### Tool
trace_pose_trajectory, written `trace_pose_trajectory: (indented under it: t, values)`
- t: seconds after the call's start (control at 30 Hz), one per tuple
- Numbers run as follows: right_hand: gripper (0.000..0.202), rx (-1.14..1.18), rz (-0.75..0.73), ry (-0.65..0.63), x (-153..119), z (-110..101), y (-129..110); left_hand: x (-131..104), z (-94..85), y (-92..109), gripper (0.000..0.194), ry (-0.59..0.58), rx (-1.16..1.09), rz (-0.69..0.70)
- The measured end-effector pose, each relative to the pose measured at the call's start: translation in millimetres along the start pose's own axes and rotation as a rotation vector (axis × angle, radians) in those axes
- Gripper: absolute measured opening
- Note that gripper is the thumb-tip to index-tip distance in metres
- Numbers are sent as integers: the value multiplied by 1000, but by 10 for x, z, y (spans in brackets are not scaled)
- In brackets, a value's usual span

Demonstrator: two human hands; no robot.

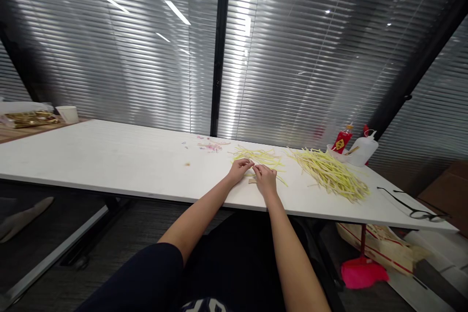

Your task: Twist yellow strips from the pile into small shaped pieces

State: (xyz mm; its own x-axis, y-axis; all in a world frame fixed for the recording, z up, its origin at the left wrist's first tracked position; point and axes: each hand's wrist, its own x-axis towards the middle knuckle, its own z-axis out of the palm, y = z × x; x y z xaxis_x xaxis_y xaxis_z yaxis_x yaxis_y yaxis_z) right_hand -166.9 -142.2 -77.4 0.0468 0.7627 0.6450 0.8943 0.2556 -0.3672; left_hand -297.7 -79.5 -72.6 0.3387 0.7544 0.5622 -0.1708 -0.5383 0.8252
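My left hand (240, 169) and my right hand (266, 179) meet over the white table, fingertips pinched close together. Whatever lies between the fingers is too small to make out. Around and just behind them is a loose spread of thin yellow strands (268, 157), some passing partly under the hands. A small tan piece (252, 181) lies on the table between my wrists. To the right rests a larger heap of long, thin yellow strands (331, 175), paler in places.
Small pink and red bits (212, 146) lie left of the hands on the table (109, 161). At the right stand a red bottle (342, 141) and a white squeeze bottle (363, 149); glasses (420, 213) lie near the edge. A paper cup (68, 114) is far left.
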Motion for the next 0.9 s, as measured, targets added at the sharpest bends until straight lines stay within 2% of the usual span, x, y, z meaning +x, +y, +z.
trace_pose_trajectory:
  t: [0.17, 0.5, 0.9]
  values:
    - [36, -9, 4, 12, 3, 23, 22, 10, -2, -35, 29, 39, 12, -9]
    - [36, 9, 37, 1, -10, 12, 10, 14, 2, -57, 30, 39, 59, -27]
    - [30, 110, 76, 41, 10, 18, 25, 34, -25, -36, 31, 180, -29, -92]
